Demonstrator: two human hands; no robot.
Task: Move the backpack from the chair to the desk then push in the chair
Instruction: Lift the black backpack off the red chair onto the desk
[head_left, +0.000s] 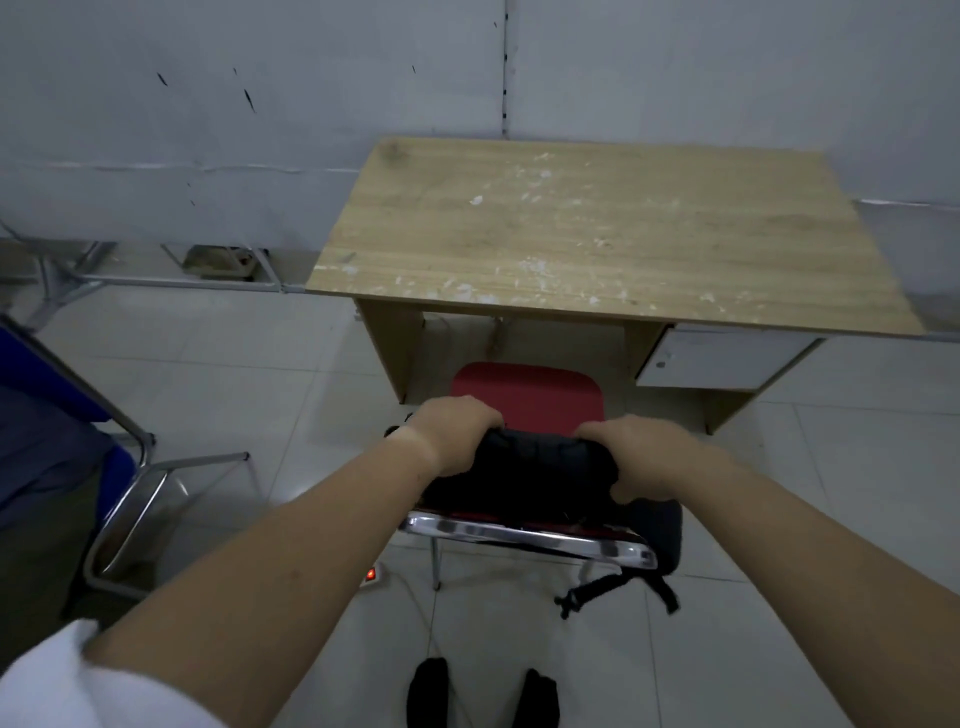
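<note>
At the far left a blue chair (62, 447) on a chrome frame is seen, cut off by the picture's edge. Further right, the left hand (457, 431) is closed over the upper left corner of the black backpack (519, 475), fingers curled down over its top edge. The backpack is held between the two hands, against the backrest of the red chair (527, 397), above the chrome rail; part of it and a strap (613, 590) hang down past the rail on the right. The red seat is partly tucked under the wooden desk (597, 234), whose top is marked with white scuffs. The right hand (644, 457) is clamped on the backpack's upper right corner. A white drawer front (722, 361) is visible under the desk's right side.
</note>
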